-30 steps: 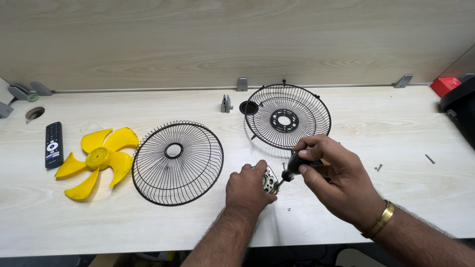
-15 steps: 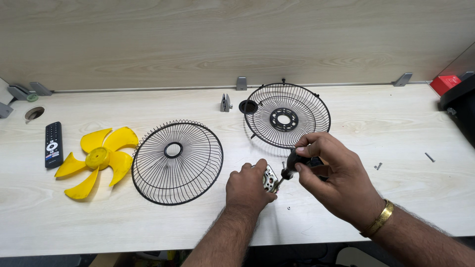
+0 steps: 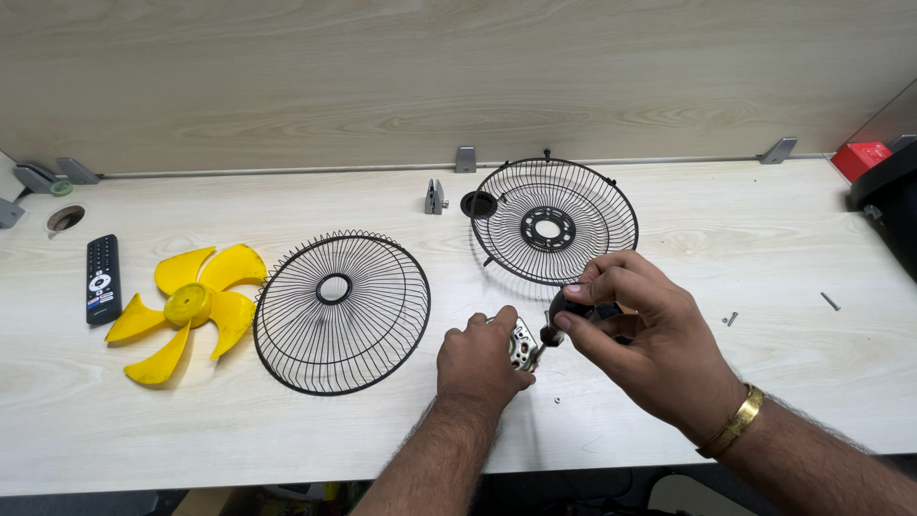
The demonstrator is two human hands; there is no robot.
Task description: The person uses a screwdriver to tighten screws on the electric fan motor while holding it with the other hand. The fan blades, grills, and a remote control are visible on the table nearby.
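Between two black fan grilles (image 3: pixel 342 312), hands (image 3: pixel 482 360) grip a metal motor (image 3: pixel 522 344).

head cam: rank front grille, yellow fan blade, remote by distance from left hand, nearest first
From the left hand:
1. Front grille, flat on the table just to its left.
2. Yellow fan blade, farther left past the grille.
3. Remote, near the left edge.

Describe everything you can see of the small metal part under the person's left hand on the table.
The small metal part looks like a silvery motor body with pale, shiny faces and dark openings. Only its right side shows; the left hand covers the rest, pressing it onto the pale wooden table near the front edge. A dark-handled screwdriver, held in the right hand, meets its right side with the tip. A tiny loose screw lies just beside it.
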